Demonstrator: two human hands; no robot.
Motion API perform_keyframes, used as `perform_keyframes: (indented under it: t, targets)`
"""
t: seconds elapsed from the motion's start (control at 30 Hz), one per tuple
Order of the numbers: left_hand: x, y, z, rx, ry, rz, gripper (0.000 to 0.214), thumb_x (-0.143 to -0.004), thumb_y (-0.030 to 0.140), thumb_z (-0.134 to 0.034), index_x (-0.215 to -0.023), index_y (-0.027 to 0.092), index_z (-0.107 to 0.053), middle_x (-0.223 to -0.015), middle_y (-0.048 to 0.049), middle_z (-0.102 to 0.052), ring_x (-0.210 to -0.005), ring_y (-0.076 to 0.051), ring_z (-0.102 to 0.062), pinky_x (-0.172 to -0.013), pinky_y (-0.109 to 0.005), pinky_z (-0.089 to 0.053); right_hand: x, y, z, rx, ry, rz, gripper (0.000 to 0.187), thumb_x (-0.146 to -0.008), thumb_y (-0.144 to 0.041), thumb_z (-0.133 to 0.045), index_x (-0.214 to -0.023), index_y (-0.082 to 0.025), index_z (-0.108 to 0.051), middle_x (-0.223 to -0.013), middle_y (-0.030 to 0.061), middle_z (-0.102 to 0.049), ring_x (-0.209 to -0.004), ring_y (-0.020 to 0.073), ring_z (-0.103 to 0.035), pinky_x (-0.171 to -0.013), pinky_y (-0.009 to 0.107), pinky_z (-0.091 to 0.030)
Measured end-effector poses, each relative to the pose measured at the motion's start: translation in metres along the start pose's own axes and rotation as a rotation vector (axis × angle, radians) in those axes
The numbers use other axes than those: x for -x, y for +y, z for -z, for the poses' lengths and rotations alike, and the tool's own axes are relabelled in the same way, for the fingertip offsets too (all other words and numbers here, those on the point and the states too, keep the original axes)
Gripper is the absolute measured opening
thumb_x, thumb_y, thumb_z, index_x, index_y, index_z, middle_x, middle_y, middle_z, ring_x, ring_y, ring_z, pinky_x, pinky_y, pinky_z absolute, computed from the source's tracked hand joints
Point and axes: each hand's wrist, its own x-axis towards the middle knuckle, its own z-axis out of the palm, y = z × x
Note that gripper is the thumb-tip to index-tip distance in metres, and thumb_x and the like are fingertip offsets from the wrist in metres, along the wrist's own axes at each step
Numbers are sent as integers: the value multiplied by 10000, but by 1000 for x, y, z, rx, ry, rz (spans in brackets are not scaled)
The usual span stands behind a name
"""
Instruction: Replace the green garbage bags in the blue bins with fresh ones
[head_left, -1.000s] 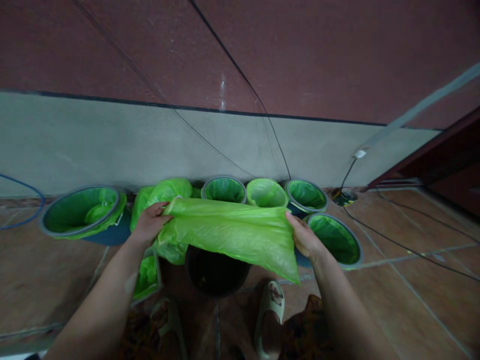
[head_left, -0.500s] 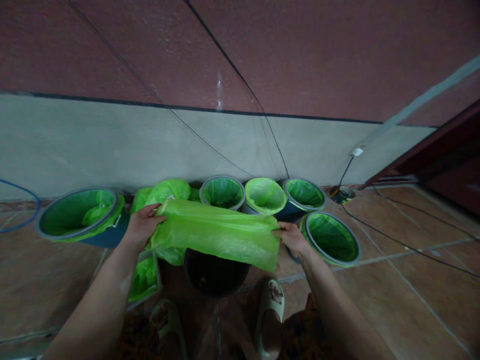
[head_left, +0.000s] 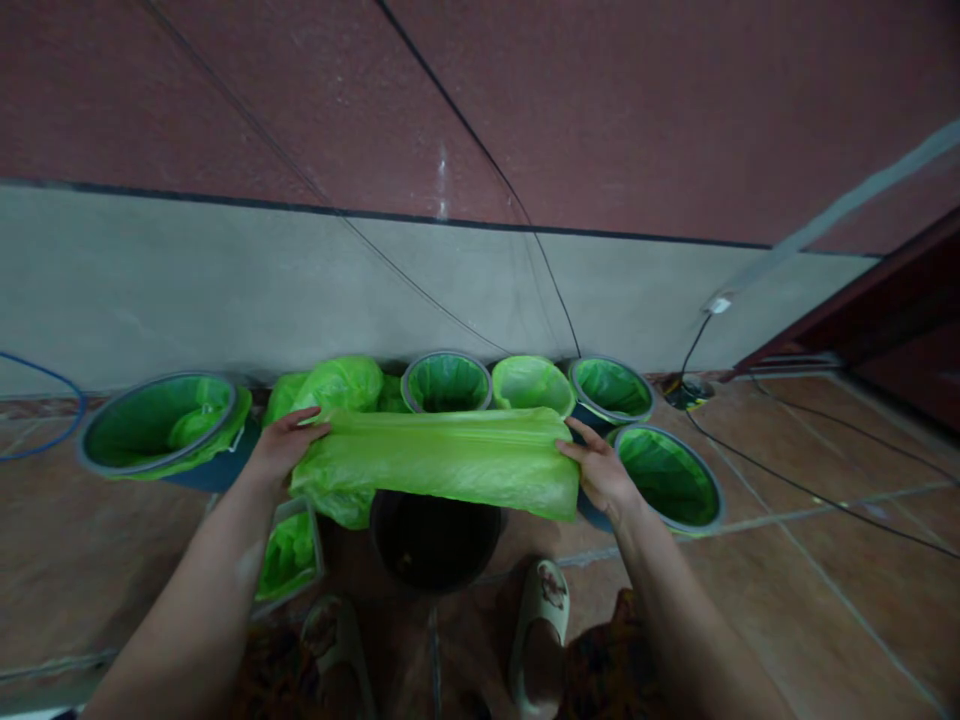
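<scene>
A folded green plastic bag [head_left: 442, 460] is stretched flat between my hands, its lower edge hanging in front of a dark bin. My left hand [head_left: 283, 445] pinches the bag's left end between thumb and fingers. At the other end my right hand [head_left: 598, 468] grips the bag's edge, with some fingers stretched behind it. Below the bag stands the dark round bin [head_left: 435, 555], with no liner visible in it; part of its rim is hidden by the bag.
Several bins with green liners stand along the wall, among them a large one at left [head_left: 94, 460] and another at right [head_left: 721, 500]. Filled green bags [head_left: 341, 380] sit behind my left hand. A small square bin [head_left: 319, 560] is near my feet. A black cable [head_left: 795, 490] crosses the tiled floor.
The bag's right end has risen and moved slightly right along with my right hand, so the bag hangs more level. My left hand has barely moved.
</scene>
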Motion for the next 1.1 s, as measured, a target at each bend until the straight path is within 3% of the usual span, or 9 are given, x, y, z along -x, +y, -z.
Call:
perform_keyframes:
  t: [0.1, 0.27, 0.47, 0.6, 0.7, 0.8, 0.9, 1.0, 1.1]
  targets:
    - [4, 6, -3, 2, 55, 30, 418, -562, 147, -750, -974, 179, -693, -606, 20, -670, -526, -158, -613, -514, -257, -486, 4, -9, -1, -36, -47, -6, 751, -567, -243, -815, -1275, -274, -565, -852, -13, -742, -774, 203, -687, -746, 342, -541]
    - [9, 14, -9, 61, 107, -99, 330, -571, 173, -762, -899, 199, -732, -745, 14, -721, -625, -137, -633, -543, -217, -504, 9, -15, -2, -76, -106, 47, 686, -606, -250, -791, -1262, -294, -594, -896, -8, -751, -854, 211, -690, -813, 348, -530]
    - [23, 26, -5, 182, -110, -44, 405, -524, 290, -827, -898, 157, -749, -1055, -61, -733, -881, -206, -676, -714, -269, -567, 4, -13, 3, -53, -93, 21, 231, -618, -275, -756, -841, -216, -748, -891, 34, -755, -818, 212, -683, -780, 331, -536]
    - [20, 25, 7, 34, -313, -124, 464, -520, 340, -847, -939, 168, -746, -1302, -87, -620, -1131, -282, -601, -951, -369, -509, 4, -19, 6, -43, -130, 1, 316, -600, -277, -782, -901, -190, -743, -951, 47, -749, -855, 197, -682, -820, 310, -524]
    - [9, 16, 17, -283, -431, -291, 566, -561, 396, -820, -1080, 200, -708, -1416, -93, -518, -1276, -323, -485, -1062, -468, -401, 6, -22, 11, 35, -214, 2, 516, -568, -243, -823, -1068, -205, -703, -1024, 45, -734, -878, 194, -681, -835, 316, -518]
    - [-5, 2, 23, -660, -404, -494, 523, -573, 410, -782, -1047, 200, -715, -1413, -105, -511, -1299, -330, -458, -1109, -480, -335, 5, -17, 16, 234, -242, 68, 631, -552, -216, -822, -1162, -200, -660, -1066, 51, -718, -890, 210, -673, -830, 346, -522]
    - [-13, -12, 20, -905, -369, -622, 360, -634, 350, -695, -970, 224, -722, -1335, -92, -576, -1274, -296, -492, -1118, -424, -346, 0, -7, 17, 630, -141, 206, 554, -581, -172, -766, -1128, -159, -681, -1079, 81, -704, -902, 233, -661, -827, 362, -515]
    - [-15, -19, 13, -1073, -349, -660, 289, -678, 286, -598, -926, 201, -719, -1235, -112, -636, -1245, -280, -519, -1089, -409, -389, -1, -1, 13, 1048, -74, 342, 430, -658, -142, -684, -1088, -124, -707, -1052, 114, -689, -904, 247, -653, -840, 361, -496]
    - [-14, -20, 7, -1174, -341, -651, 243, -675, 253, -545, -835, 181, -713, -1124, -126, -682, -1188, -280, -562, -1037, -408, -440, -1, 0, 11, 1282, -98, 389, 334, -723, -144, -620, -1038, -120, -729, -978, 119, -679, -884, 247, -652, -859, 355, -477]
